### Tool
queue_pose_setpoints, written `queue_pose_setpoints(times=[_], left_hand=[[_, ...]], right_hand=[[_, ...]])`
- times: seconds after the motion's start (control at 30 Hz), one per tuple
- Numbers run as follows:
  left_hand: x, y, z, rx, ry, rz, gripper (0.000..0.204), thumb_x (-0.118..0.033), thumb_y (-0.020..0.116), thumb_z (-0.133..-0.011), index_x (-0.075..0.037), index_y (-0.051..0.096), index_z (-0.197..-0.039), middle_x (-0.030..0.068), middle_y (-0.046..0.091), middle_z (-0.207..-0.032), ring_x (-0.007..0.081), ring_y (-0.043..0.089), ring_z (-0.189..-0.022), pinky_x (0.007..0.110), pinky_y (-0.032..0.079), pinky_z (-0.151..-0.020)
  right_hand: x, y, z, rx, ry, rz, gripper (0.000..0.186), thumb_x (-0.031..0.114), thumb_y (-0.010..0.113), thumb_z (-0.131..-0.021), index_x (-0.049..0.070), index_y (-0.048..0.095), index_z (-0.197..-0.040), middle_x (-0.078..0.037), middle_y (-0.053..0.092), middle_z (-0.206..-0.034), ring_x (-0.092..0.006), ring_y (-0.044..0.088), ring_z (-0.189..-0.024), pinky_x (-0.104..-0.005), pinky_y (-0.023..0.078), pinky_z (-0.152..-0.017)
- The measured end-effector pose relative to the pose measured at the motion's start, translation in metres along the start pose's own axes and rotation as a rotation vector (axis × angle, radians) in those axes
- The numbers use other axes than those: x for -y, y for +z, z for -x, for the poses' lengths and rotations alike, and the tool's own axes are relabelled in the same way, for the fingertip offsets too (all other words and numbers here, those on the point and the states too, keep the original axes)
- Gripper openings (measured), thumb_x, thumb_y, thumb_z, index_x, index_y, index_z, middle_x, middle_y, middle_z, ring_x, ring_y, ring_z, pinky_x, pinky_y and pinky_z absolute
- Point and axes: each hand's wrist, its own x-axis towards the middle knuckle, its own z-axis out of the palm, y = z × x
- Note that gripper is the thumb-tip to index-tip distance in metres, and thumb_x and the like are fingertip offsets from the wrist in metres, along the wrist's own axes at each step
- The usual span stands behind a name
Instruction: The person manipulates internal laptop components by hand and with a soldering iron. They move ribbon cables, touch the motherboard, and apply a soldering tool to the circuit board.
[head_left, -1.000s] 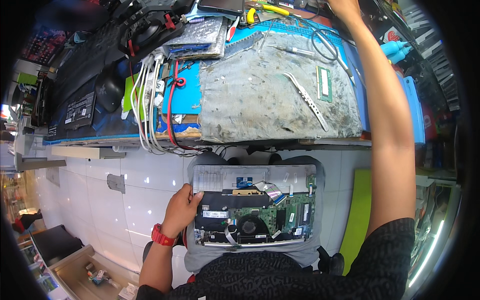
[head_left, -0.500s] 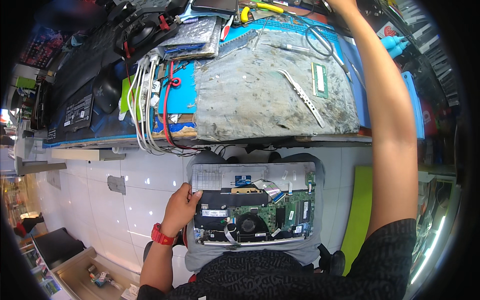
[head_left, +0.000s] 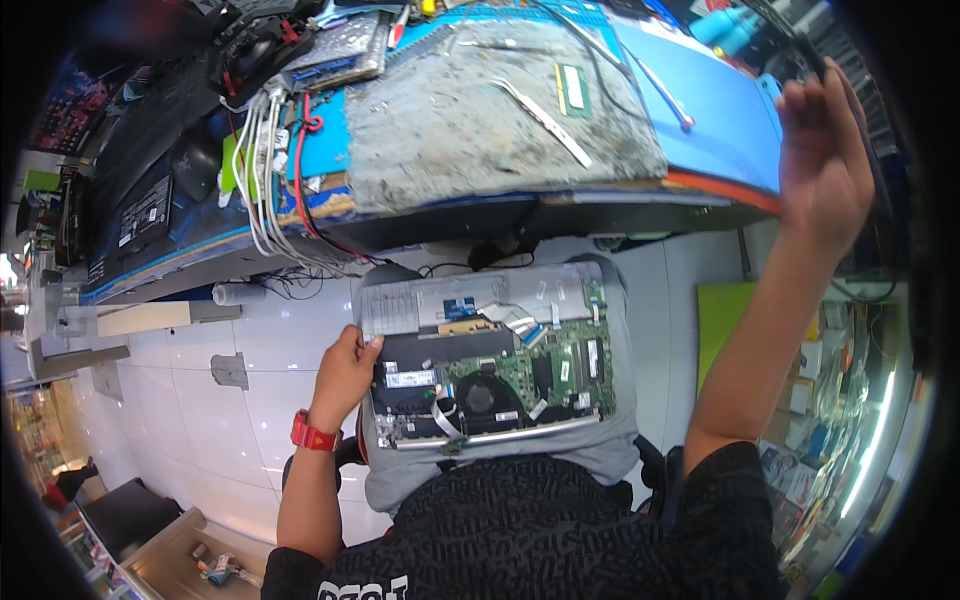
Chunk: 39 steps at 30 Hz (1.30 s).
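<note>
An opened laptop base [head_left: 420,300] lies across my lap, its green circuit board [head_left: 560,350], round black fan [head_left: 480,397] and pale ribbon cable [head_left: 520,325] exposed. My left hand [head_left: 347,370] grips its left edge, thumb on top and fingers beneath. Raised beside the bench's right end, my right hand [head_left: 825,150] has curled fingers; a dark cable-like thing passes at its fingertips, and what it holds is unclear. White tweezers [head_left: 545,122] and a green memory module [head_left: 574,90] rest on the stained grey cloth [head_left: 430,150] ahead.
White cables [head_left: 262,180] and a red cable [head_left: 300,170] hang over the bench's front edge at left. A black mouse [head_left: 205,160] sits farther left. Light-blue bottles [head_left: 722,30] stand at the far right, beyond a blue mat [head_left: 710,130]. Below left is an open drawer [head_left: 165,555].
My right hand has come back from the far side of the bench toward its right end. My left hand stays on the laptop base. The whole view has shifted, bringing the bench higher.
</note>
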Motion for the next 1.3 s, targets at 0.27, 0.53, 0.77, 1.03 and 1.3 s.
queue_pose_setpoints(times=[0.27, 0.53, 0.77, 1.03, 1.3], left_hand=[[0.006, 0.004, -0.002, -0.006, -0.003, -0.050, 0.036, -0.031, 0.065, -0.102, 0.001, 0.052, -0.090, 0.0166, 0.061, -0.073, 0.0293, 0.057, -0.066, 0.040, 0.048, -0.066], [0.013, 0.006, -0.005, -0.005, 0.034, -0.029, 0.039, -0.033, 0.066, -0.102, 0.000, 0.051, -0.087, 0.0109, 0.054, -0.070, 0.0214, 0.049, -0.065, 0.037, 0.044, -0.062], [0.013, 0.007, -0.006, -0.001, 0.042, 0.014, 0.037, -0.031, 0.065, -0.103, -0.002, 0.049, -0.086, 0.0036, 0.045, -0.070, 0.0140, 0.040, -0.066, 0.033, 0.039, -0.060], [0.008, 0.005, -0.006, 0.043, -0.020, 0.046, 0.036, -0.030, 0.063, -0.105, -0.003, 0.047, -0.088, 0.0002, 0.041, -0.076, 0.0111, 0.036, -0.072, 0.029, 0.035, -0.063], [0.007, 0.005, -0.007, 0.067, -0.091, 0.061, 0.035, -0.028, 0.062, -0.106, -0.005, 0.044, -0.088, -0.0008, 0.035, -0.078, 0.0107, 0.032, -0.072, 0.028, 0.032, -0.063]], right_hand=[[0.039, 0.037, 0.162, -0.225, 0.063, 0.016, 0.031, 0.021, 0.044, -0.109, -0.003, 0.057, -0.125, -0.013, 0.062, -0.084, -0.0264, 0.066, -0.076, -0.0422, 0.055, -0.070], [-0.023, 0.039, 0.263, -0.442, 0.445, -0.128, 0.024, 0.000, 0.062, -0.098, -0.003, 0.055, -0.121, -0.016, 0.071, -0.091, -0.0258, 0.074, -0.076, -0.0386, 0.063, -0.069], [-0.057, 0.056, 0.312, -0.490, 0.491, 0.210, 0.015, 0.000, 0.065, -0.098, 0.000, 0.051, -0.105, -0.017, 0.069, -0.090, -0.0222, 0.074, -0.073, -0.0344, 0.065, -0.070], [-0.073, 0.053, 0.344, -0.548, 0.547, 0.340, 0.016, -0.005, 0.063, -0.096, 0.001, 0.049, -0.101, -0.016, 0.065, -0.091, -0.0208, 0.072, -0.073, -0.0326, 0.061, -0.072], [-0.072, 0.047, 0.348, -0.635, 0.545, 0.374, 0.015, -0.007, 0.062, -0.095, 0.000, 0.050, -0.101, -0.016, 0.064, -0.090, -0.0196, 0.070, -0.072, -0.0328, 0.061, -0.071]])
